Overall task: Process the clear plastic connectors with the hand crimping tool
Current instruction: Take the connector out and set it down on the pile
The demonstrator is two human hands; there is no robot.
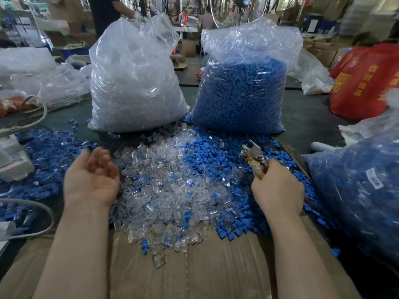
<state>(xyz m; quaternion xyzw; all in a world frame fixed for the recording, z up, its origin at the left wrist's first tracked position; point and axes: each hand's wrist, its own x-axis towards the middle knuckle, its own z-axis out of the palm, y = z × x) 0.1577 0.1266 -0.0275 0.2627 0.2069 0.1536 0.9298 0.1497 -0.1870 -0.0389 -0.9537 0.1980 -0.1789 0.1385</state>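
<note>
On the desk's near edge, a flattened cardboard sheet (194, 272) lies under my forearms, bare along its front and covered farther in by the spill of parts. My left hand (91, 179) hovers palm up over the heap's left margin, fingers relaxed and loosely curved, holding nothing. My right grip (277, 188) is closed around the handles of the hand crimping tool (253, 156), whose metal head points up and away over the blue pieces; whether anything sits in its head I cannot tell. Between my hands, the clear plastic connectors (164, 190) form a wide mound running from the cardboard toward the sacks, with stray blue pieces mixed in. Blue plastic caps (216, 156) spread to the mound's right and again at far left (49, 152), beside a pale machine (13, 162) and grey cables (32, 203). Beyond the heap stand two tall plastic sacks just beside each other: the clear-filled sack (133, 83) left, the blue-filled sack (244, 87) right. A third bag of blue parts (362, 186) crowds my right arm. Green desk surface (306, 117) shows behind it, near a red bag (364, 83).
</note>
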